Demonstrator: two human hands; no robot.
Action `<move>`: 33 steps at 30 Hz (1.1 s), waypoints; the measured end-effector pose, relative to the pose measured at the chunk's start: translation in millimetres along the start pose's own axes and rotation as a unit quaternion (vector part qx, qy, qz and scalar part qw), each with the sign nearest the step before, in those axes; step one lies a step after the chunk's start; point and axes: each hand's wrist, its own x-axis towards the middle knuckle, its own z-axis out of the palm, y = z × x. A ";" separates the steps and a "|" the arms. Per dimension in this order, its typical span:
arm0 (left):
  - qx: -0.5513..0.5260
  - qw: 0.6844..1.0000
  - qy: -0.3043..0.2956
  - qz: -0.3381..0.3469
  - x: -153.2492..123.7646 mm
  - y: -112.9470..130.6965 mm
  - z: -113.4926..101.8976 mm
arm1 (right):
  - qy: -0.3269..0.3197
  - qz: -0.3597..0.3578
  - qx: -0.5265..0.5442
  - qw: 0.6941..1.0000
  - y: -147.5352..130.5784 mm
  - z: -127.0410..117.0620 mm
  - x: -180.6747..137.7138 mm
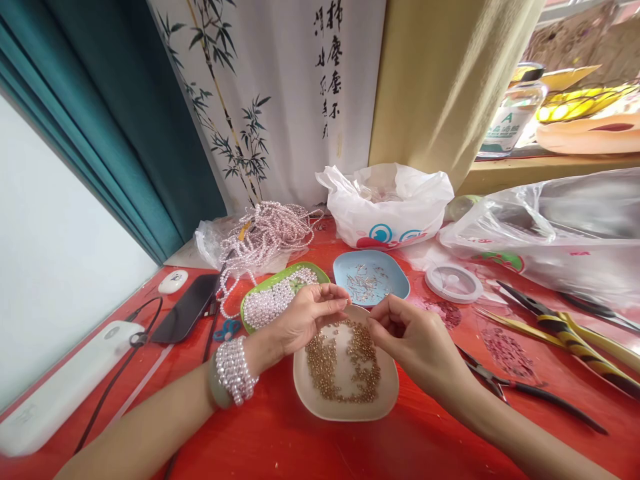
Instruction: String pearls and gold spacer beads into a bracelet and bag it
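Note:
Over the upper left of a cream dish (345,412) my left hand (320,308) is closed in a pinch, thumb against the fingers. Whatever sits at its fingertips is too small to name. My right hand (410,333) also pinches, above the dish's upper right rim, and its fingertips hide what they hold. Gold beads (363,360) lie scattered in the dish below both hands. Pearl-like bead strands (235,370) wrap my left wrist. Behind the left hand, a green tray (323,272) holds loose pinkish-white beads (270,303). A blue dish (343,267) with small metal pins (367,283) stands beyond.
Bundled bead strings (270,233) lie at the back left. A white plastic bag (390,213) stands behind the dishes. Pliers (575,333), tweezers (520,325) and red-black pliers (540,393) lie right. A phone (187,310), a cable and a white power strip (70,387) are left.

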 end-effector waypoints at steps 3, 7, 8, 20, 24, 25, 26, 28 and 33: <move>0.013 1.000 -0.005 0.008 0.1 -0.1 0.4 | -0.001 0.003 -0.005 1.000 0.1 0.1 0.2; 0.056 0.998 -0.008 0.034 -0.6 -2.8 0.2 | -0.016 0.008 -0.003 1.000 1.7 0.8 0.7; 0.070 0.997 -0.007 0.044 -0.9 -3.4 0.5 | -0.029 0.010 0.002 1.000 2.9 1.4 1.0; 0.425 0.897 -0.080 0.096 -7.1 19.3 -3.0 | -0.083 0.024 0.085 0.993 14.7 3.2 5.7; 0.471 0.872 -0.051 0.124 -4.6 37.8 -15.9 | -0.082 0.021 0.100 0.991 16.8 3.5 6.5; 0.472 0.871 -0.030 0.137 -2.6 41.8 -20.7 | -0.084 0.021 0.103 0.991 17.3 3.7 6.5; 0.474 0.868 -0.010 0.148 -0.2 45.3 -26.1 | -0.086 0.021 0.104 0.991 17.6 3.9 6.5; 0.495 0.852 0.026 0.166 5.6 50.5 -38.2 | -0.089 0.021 0.105 0.990 18.0 4.2 6.2; 0.537 0.820 0.095 0.175 19.6 47.2 -65.1 | -0.095 0.017 0.105 0.990 18.3 4.3 5.8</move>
